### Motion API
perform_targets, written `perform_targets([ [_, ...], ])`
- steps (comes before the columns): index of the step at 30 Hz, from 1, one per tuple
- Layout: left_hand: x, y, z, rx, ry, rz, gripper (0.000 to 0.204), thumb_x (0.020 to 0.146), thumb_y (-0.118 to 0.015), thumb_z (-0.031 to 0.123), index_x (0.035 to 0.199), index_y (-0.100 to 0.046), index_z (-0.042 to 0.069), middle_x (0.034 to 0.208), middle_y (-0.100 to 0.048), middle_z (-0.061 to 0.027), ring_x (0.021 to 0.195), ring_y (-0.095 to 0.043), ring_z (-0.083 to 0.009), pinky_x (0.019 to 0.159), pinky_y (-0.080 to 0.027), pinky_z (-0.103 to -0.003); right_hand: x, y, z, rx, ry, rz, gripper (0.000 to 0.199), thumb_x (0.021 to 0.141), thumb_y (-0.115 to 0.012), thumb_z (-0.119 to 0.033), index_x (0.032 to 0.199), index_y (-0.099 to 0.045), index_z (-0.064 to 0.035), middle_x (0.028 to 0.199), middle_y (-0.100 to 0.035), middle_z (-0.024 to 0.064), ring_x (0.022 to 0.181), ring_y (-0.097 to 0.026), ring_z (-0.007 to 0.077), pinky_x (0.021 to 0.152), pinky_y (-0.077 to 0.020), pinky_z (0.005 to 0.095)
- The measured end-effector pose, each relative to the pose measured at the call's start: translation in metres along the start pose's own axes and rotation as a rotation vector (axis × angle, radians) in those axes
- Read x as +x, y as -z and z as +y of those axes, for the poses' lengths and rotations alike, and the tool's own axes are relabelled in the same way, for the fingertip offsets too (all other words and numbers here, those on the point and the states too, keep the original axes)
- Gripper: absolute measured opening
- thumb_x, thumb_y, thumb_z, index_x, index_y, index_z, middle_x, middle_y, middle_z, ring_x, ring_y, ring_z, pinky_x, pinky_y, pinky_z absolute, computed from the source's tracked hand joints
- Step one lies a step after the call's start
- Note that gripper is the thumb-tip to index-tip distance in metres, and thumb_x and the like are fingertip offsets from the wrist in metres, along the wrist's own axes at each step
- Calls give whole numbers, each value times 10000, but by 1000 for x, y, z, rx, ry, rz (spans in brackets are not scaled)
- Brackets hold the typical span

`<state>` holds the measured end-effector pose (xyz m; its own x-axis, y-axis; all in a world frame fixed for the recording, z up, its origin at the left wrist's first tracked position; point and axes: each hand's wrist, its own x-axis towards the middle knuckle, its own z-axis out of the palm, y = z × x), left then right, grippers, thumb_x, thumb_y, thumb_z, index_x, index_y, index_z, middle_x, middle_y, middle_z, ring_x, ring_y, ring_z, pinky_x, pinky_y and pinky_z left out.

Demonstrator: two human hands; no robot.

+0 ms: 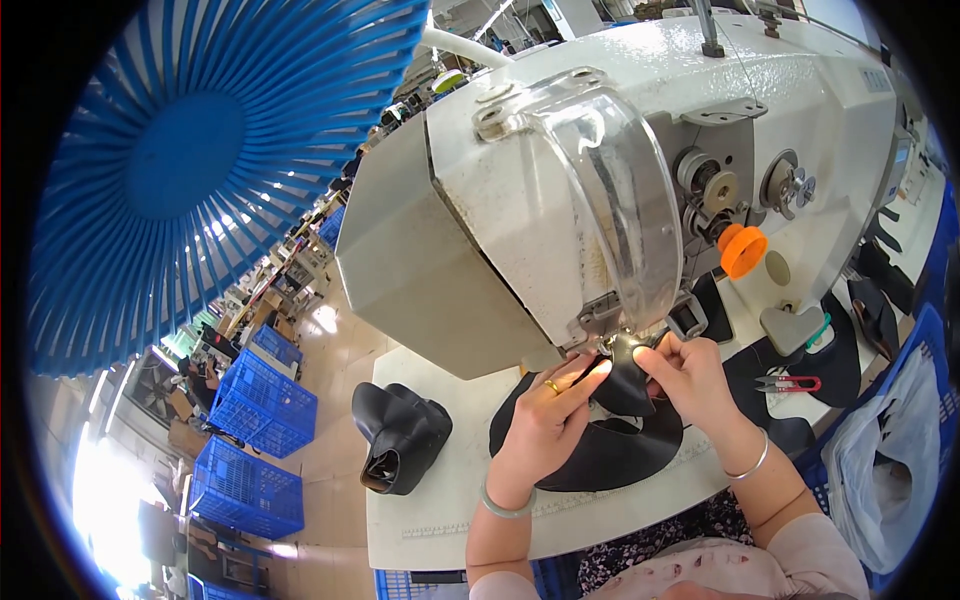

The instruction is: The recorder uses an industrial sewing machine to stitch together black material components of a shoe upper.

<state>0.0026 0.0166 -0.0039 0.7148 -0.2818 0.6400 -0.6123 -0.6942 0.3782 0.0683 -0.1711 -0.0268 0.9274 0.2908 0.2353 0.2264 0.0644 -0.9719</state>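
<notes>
A large white sewing machine [520, 220] stands over the table, with a clear plastic guard [620, 190] on its head. Right under the needle area, a black leather piece [628, 385] is bent up between my two hands. My left hand [548, 425], with a ring and a bangle, pinches its left side. My right hand [695, 385] grips its right edge between thumb and fingers. Below them, a wide curved part in black leather [620, 462] lies on the white tabletop [440, 530]. The needle and the stitched edge are hidden by the fingers and the guard.
A folded black leather upper [400, 435] sits on the table's left. Red-handled thread snips [790, 384] lie among black pieces at the right. A blue fan [185, 155] looms at upper left. Blue crates [245, 485] stand on the floor; a plastic bag [890, 450] fills another at right.
</notes>
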Motion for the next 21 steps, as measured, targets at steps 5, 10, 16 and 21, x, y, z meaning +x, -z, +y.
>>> perform_targets([
  [5,1,-5,8,73,19,11,385,745,-566,-68,1114,-625,25,1162,-598,-175,1089,-565,-365,904,-458,-395,6,3,-8,-38,-7,-2,318,851,-658,-153,624,-501,5,547,-582,44,518,-595,68,455,-441,207],
  [10,1,-9,10,143,9,49,370,751,-577,-59,1111,-623,15,1133,-604,-170,1084,-569,-358,894,-462,-396,13,4,-5,-83,24,39,311,805,-680,-152,627,-479,6,543,-580,63,505,-589,88,475,-449,238],
  [16,-2,-13,17,173,46,85,347,766,-616,-22,1111,-619,7,1095,-611,-175,1068,-586,-332,869,-471,-384,9,8,-9,-355,68,68,391,769,-720,-258,916,-482,15,530,-548,68,459,-541,157,501,-423,283],
  [21,-2,-20,23,291,26,117,349,761,-626,-7,1110,-608,-10,1077,-611,-172,1073,-592,-309,839,-474,-363,7,8,-8,-373,55,6,493,799,-701,-277,1077,-470,58,517,-538,69,454,-546,182,495,-420,292],
])
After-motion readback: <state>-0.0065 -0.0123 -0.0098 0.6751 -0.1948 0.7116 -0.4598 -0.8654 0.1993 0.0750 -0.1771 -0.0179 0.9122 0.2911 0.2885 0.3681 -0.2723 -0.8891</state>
